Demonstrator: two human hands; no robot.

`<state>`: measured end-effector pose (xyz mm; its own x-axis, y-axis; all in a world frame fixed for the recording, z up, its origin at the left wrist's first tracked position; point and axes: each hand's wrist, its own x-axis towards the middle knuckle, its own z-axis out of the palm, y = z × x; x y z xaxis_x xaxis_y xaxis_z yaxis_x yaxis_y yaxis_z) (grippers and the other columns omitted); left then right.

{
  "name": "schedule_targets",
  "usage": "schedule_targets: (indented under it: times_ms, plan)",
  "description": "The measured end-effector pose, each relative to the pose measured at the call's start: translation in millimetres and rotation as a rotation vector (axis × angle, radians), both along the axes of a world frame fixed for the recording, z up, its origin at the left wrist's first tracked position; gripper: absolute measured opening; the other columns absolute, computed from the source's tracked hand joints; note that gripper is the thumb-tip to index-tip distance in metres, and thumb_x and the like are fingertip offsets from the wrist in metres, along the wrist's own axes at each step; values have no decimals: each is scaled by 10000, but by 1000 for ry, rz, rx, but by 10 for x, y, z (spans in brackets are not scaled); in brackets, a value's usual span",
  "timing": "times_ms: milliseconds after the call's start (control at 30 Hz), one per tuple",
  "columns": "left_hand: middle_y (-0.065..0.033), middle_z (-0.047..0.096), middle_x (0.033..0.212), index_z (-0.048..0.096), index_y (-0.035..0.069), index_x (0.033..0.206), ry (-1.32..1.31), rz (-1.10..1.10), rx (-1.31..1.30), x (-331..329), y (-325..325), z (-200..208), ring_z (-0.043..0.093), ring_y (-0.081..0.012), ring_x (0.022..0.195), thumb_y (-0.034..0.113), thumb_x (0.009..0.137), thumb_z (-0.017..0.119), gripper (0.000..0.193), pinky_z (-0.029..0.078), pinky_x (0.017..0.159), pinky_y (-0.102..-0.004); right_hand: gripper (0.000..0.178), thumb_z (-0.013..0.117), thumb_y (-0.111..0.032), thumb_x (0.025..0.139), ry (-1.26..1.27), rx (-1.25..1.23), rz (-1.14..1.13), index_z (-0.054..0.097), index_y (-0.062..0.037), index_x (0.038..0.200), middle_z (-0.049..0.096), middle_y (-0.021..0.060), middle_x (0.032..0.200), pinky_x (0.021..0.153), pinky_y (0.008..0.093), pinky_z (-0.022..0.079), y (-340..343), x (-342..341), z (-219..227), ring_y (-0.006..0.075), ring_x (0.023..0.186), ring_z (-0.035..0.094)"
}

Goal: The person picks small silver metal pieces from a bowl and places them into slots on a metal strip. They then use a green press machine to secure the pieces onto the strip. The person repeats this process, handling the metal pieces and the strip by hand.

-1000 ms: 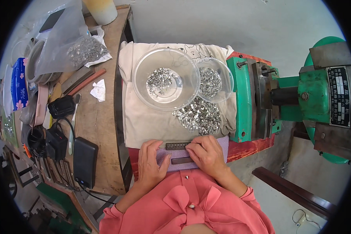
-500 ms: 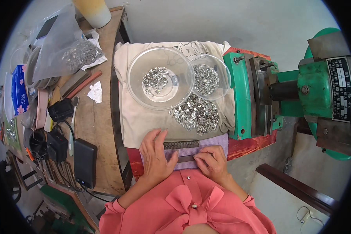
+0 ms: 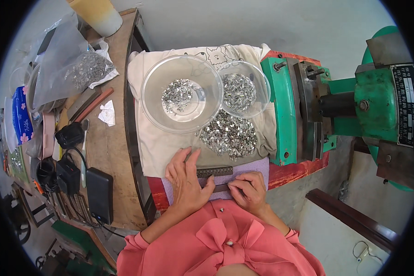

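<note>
My left hand [image 3: 187, 181] lies with its fingers stretched out and spread, palm side down, over the left end of a dark toothed metal block [image 3: 215, 171]. Its thumb reaches the left end of a plain dark metal strip [image 3: 222, 187] lying nearer to me. At the strip's right end, my right hand [image 3: 249, 189] has its fingers curled and pinched on it; any small part between the fingertips is hidden. Both metal pieces rest on a purple cloth [image 3: 262, 168]. Just beyond lies a loose heap of small shiny metal pieces [image 3: 229, 138].
Behind the heap stand a large clear tub [image 3: 147, 103] and a smaller clear tub [image 3: 265, 99], each holding metal bits. A green machine [image 3: 276, 119] stands at the right. The wooden table [image 3: 119, 184] on the left carries a black power bank [image 3: 100, 195], cables and bags.
The view has shifted slightly. My left hand sits a little farther right against the toothed block, covering more of its left end. My right hand stays at the strip.
</note>
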<state>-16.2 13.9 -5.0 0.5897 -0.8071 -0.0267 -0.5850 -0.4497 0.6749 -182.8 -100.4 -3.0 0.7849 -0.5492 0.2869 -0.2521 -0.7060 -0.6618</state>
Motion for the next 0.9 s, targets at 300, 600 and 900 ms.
schedule_targets:
  times_ms: [300,600,900]
  plan:
    - [-180,377,1434,383,65,1449,9,16,7,-9,-34,16,307,-381,1349,184,678,765,870,175,1108,-523,234,821,-19,702,-26,-1,-1,722,-81,904,611,60,949,713,359,497,-17,3,-34,253,839,591]
    - [-172,392,1432,392,60,1449,14,22,-16,-1,-36,15,319,-372,1343,176,690,759,851,181,1103,-517,235,826,-26,699,-48,-7,-10,723,-84,902,610,58,939,710,356,495,-15,2,-57,251,831,589]
    - [-187,397,1419,395,43,1441,19,34,-32,11,-32,26,340,-384,1326,160,705,759,830,209,1102,-510,249,831,-29,695,-52,-22,-4,727,-90,914,613,54,956,719,355,497,-14,4,-41,251,844,593]
